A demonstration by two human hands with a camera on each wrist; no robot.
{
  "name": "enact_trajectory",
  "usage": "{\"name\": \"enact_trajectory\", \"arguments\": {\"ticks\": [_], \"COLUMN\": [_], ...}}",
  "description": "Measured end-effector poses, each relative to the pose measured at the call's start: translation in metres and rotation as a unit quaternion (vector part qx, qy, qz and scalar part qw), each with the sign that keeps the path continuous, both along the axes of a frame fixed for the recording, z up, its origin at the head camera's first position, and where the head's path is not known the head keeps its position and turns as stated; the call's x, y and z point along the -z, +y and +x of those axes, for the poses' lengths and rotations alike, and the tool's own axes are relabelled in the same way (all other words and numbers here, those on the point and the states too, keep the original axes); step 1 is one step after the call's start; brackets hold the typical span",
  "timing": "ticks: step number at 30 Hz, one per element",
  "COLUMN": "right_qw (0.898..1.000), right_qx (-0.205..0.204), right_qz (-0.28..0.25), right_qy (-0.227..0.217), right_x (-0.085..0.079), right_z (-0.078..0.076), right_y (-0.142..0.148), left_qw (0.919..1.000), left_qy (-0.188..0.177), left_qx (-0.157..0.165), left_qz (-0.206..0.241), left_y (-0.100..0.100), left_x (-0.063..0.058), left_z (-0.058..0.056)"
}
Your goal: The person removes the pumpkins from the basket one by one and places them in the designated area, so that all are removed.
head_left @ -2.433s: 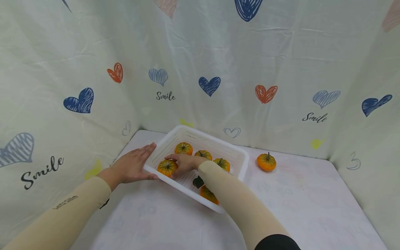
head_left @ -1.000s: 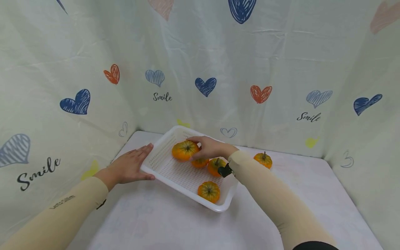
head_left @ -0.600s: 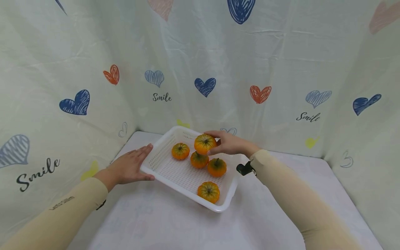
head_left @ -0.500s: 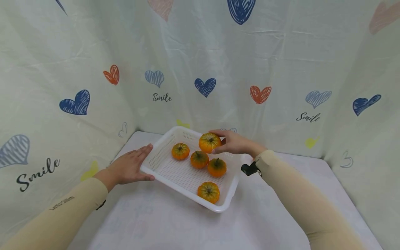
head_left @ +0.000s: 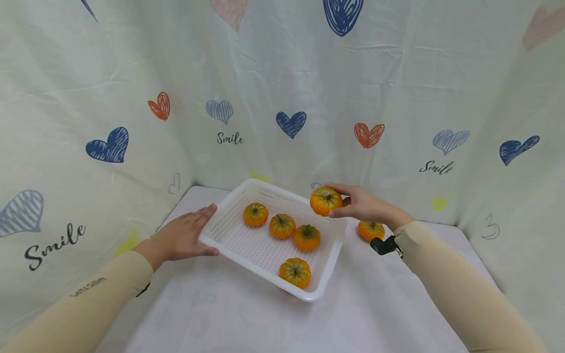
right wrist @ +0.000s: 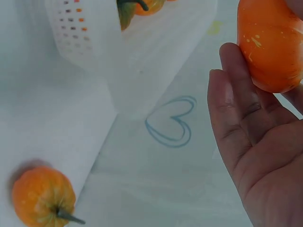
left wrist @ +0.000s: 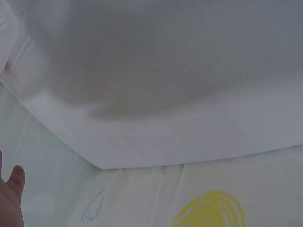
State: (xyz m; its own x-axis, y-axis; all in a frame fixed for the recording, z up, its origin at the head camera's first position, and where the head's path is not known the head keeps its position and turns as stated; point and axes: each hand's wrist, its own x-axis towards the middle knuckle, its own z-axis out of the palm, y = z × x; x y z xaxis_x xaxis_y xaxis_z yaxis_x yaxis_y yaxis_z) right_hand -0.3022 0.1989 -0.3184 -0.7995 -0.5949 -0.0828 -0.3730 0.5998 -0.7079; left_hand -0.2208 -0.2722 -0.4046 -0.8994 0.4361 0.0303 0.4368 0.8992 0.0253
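My right hand (head_left: 364, 203) grips a small orange pumpkin (head_left: 326, 201) with green-yellow streaks, held up over the right back corner of the white plastic basket (head_left: 260, 267). In the right wrist view the pumpkin's smooth orange side (right wrist: 270, 47) shows between thumb and fingers. Against the basket's left end rests my left hand (head_left: 181, 235), fingers straight and thumb along the front rim. Several small pumpkins sit in the basket, one near the left end (head_left: 255, 214), one at the front right (head_left: 295, 273). The left wrist view catches only part of the left hand (left wrist: 12, 198).
One more pumpkin (head_left: 371, 230) stands on the white table (head_left: 247, 318) right of the basket, partly behind the right wrist. A pale curtain (head_left: 326, 83) printed with hearts and "Smile" hangs around the table's back and sides.
My right hand has taken a pumpkin from the basket's left part, lifted it and carried it rightward to the right back corner. The left hand has stayed at the basket's left end.
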Motion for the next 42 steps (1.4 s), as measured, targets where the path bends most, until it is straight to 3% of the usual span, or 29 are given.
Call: {"name": "enact_trajectory", "arguments": {"ticks": [12, 26, 42], "right_qw": [0.998, 0.995, 0.989], "right_qx": [0.044, 0.097, 0.142], "right_qz": [0.011, 0.017, 0.033], "right_qy": [0.031, 0.011, -0.004], "right_x": [0.009, 0.030, 0.048], "right_z": [0.011, 0.022, 0.028], "right_y": [0.049, 0.098, 0.129], "left_qw": [1.0000, 0.9999, 0.9999], "left_qy": [-0.004, -0.004, -0.007], "left_qx": [-0.008, -0.012, -0.012], "left_qz": [-0.003, -0.007, -0.005], "left_y": [0.001, 0.002, 0.001], "left_x": [0.000, -0.001, 0.001], "left_z": [0.000, 0.001, 0.000]}}
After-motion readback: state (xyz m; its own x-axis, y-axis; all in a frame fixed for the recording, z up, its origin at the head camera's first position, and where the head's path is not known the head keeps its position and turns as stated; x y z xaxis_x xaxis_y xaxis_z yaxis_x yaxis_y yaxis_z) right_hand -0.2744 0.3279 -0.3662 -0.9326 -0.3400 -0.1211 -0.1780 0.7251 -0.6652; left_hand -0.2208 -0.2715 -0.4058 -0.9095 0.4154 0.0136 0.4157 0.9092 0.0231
